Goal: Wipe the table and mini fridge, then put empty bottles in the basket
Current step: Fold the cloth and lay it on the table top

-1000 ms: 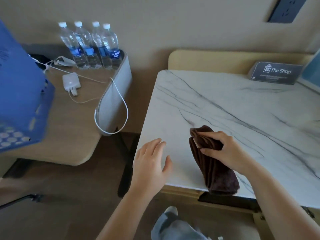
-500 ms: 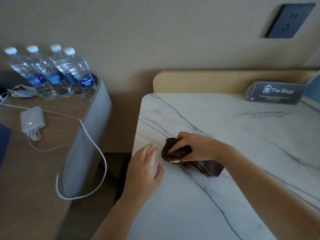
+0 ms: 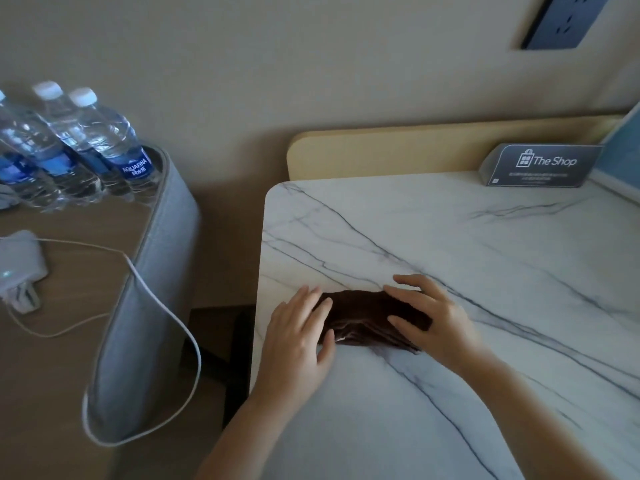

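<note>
A folded dark brown cloth point(image 3: 363, 318) lies on the white marble table point(image 3: 450, 237) near its left edge. My left hand point(image 3: 298, 341) rests flat on the cloth's left end, fingers straight. My right hand point(image 3: 429, 317) presses on its right end with fingers spread. Several clear water bottles point(image 3: 86, 147) with white caps and blue labels stand at the back of the wooden side table point(image 3: 62, 341) to the left.
A white charger point(image 3: 17, 261) with a looping white cable point(image 3: 166, 313) lies on the side table, whose grey padded rim point(image 3: 149, 282) faces the marble table. A dark "The Shop" sign point(image 3: 543, 164) stands at the back right. A wall socket point(image 3: 564, 19) is above.
My right hand has let go of its grip and laid the cloth flat. My left hand moved onto the cloth. The view shifted closer and right; the blue basket left the frame.
</note>
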